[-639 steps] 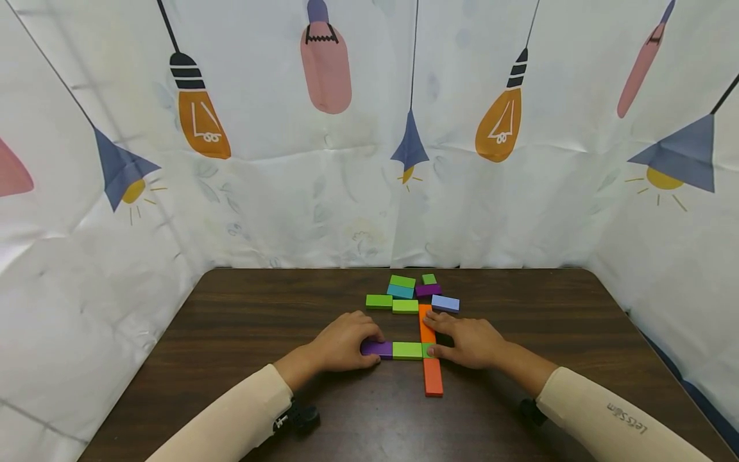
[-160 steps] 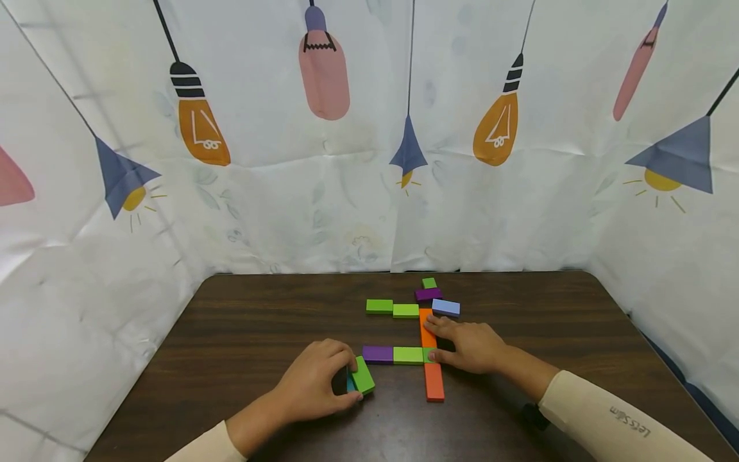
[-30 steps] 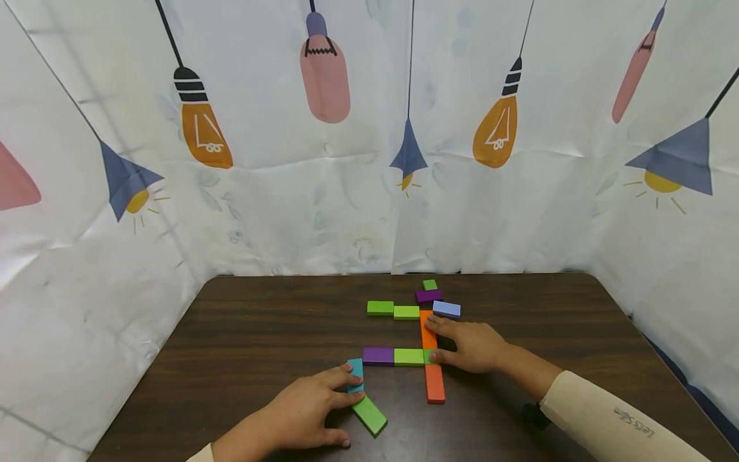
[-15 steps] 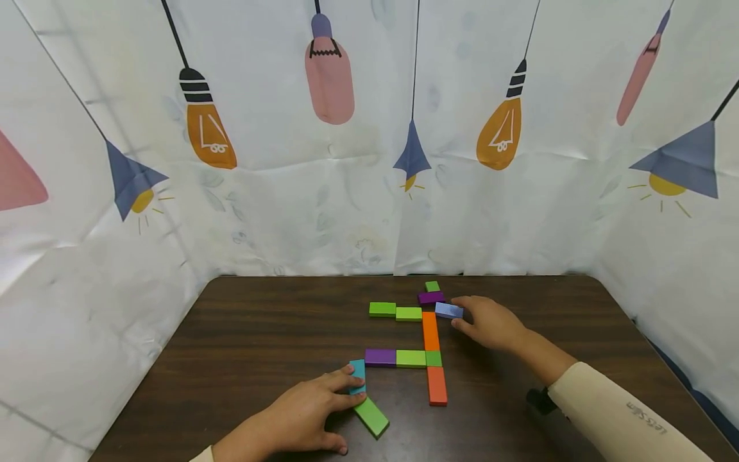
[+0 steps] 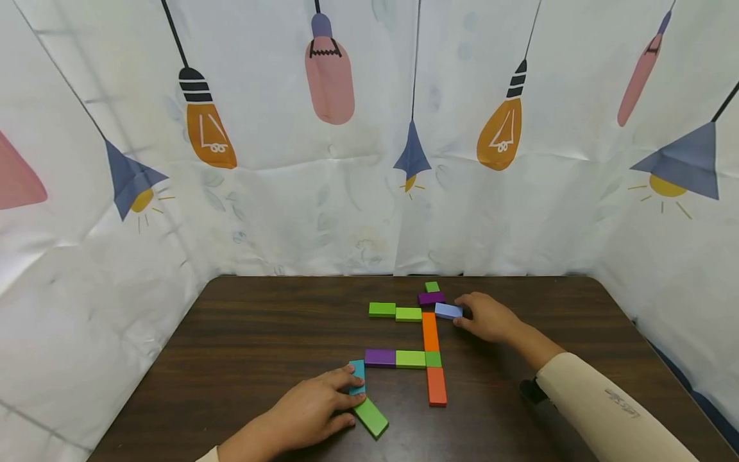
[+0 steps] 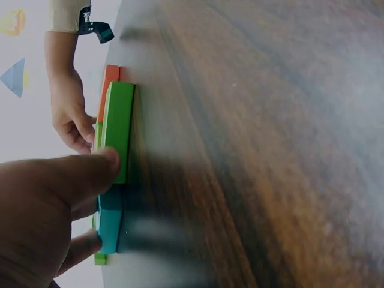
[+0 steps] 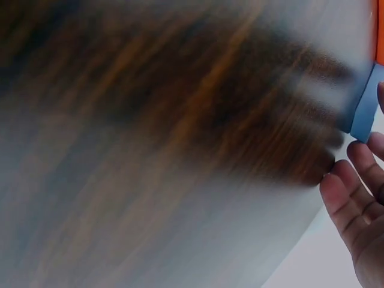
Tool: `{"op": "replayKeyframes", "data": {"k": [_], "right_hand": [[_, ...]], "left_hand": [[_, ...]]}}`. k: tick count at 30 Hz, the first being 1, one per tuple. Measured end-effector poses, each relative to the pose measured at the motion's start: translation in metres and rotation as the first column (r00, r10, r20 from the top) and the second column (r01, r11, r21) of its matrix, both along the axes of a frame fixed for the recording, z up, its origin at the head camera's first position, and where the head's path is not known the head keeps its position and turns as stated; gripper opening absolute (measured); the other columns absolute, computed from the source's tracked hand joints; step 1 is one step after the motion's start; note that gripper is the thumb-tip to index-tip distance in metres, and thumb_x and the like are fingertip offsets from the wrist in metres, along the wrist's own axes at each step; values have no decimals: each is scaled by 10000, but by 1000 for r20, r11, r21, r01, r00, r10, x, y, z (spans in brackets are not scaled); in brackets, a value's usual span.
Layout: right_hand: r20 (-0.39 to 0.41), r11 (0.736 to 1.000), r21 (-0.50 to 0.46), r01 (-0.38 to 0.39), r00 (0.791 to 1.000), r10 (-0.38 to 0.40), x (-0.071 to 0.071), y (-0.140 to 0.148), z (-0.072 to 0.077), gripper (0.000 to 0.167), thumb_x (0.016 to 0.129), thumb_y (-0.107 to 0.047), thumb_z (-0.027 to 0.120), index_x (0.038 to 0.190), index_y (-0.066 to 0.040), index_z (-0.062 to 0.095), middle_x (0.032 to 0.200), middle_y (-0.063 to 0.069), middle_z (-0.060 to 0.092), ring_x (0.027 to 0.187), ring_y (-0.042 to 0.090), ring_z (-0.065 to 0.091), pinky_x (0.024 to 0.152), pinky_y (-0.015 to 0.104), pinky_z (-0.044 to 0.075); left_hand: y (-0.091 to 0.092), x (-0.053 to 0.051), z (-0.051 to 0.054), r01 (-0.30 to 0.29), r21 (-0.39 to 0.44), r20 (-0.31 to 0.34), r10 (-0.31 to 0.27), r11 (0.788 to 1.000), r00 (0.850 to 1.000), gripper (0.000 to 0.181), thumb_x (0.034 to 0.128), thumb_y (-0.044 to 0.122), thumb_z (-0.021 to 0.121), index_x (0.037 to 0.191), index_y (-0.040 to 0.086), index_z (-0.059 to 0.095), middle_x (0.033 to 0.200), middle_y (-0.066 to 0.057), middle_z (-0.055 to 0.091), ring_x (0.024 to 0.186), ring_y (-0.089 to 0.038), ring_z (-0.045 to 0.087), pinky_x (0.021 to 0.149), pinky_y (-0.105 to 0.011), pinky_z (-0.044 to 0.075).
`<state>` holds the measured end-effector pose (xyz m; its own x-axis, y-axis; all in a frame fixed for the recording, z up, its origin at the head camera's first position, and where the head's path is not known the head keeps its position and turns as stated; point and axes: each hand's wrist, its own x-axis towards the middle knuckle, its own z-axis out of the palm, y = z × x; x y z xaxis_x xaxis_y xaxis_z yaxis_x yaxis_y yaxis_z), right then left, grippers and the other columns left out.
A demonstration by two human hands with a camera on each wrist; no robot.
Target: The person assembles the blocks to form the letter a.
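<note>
My left hand (image 5: 306,410) lies with extended fingers on a teal block (image 5: 358,367), touching also the near end of a green block (image 5: 372,418) set at a slant below it. The left wrist view shows a fingertip against that green block (image 6: 119,129) and another at the teal block (image 6: 110,225). At the back, my right hand (image 5: 491,317) has its thumb and fingers on opposite sides of a light blue block's (image 5: 448,311) right end, pinching it. Only part of this block (image 7: 364,111) shows in the right wrist view.
A purple block (image 5: 380,358), a light green block (image 5: 410,359) and a small green block (image 5: 433,359) form a row, with an orange block (image 5: 430,332) behind and a red-orange one (image 5: 437,386) in front. Green blocks (image 5: 382,310) and a dark purple block (image 5: 431,298) lie farther back.
My right hand has left the orange and small green blocks for the light blue block. Earlier, my left hand brought the teal and green blocks from the back; it now stays on them.
</note>
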<state>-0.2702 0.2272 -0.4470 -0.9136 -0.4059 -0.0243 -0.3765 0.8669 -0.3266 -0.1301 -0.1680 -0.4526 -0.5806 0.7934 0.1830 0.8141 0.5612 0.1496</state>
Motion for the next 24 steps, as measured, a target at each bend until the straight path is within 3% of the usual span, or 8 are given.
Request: {"op": "replayKeyframes", "data": {"k": [5, 11, 20, 24], "right_hand": [[-5, 1000, 10, 8, 1000, -8, -1, -3, 0, 412, 969, -273, 728, 1275, -6, 660, 1218, 152, 657, 1106, 307, 614, 991, 526, 489], [-7, 999, 20, 27, 1000, -27, -2, -2, 0, 360, 964, -249, 732, 1233, -16, 679, 1157, 130, 668, 1017, 266, 621, 940, 510, 513], [27, 995, 6, 98, 995, -98, -1, 4, -1, 322, 934, -294, 751, 1167, -78, 698, 1040, 36, 651, 857, 189, 567, 797, 435, 532], [5, 995, -22, 99, 995, -99, 2, 8, 0, 317, 922, -305, 757, 1147, -89, 703, 1018, 26, 651, 830, 187, 562, 744, 411, 521]], "left_hand": [[6, 1, -3, -26, 45, -75, 29, 999, 997, 323, 888, 261, 820, 1195, 165, 789, 1274, 5, 668, 1273, -301, 600, 858, -373, 589], [10, 0, -5, -29, 76, -108, 37, 997, 993, 288, 868, 258, 838, 1140, 168, 812, 1227, 10, 673, 1235, -293, 618, 821, -354, 598], [11, 0, -6, -42, 78, -99, 49, 996, 994, 281, 877, 275, 829, 1136, 167, 813, 1224, 14, 674, 1239, -281, 614, 829, -359, 597], [12, 1, -5, -52, 72, -87, 59, 996, 995, 287, 881, 281, 826, 1141, 159, 811, 1228, 8, 674, 1249, -284, 605, 839, -364, 595]]}}
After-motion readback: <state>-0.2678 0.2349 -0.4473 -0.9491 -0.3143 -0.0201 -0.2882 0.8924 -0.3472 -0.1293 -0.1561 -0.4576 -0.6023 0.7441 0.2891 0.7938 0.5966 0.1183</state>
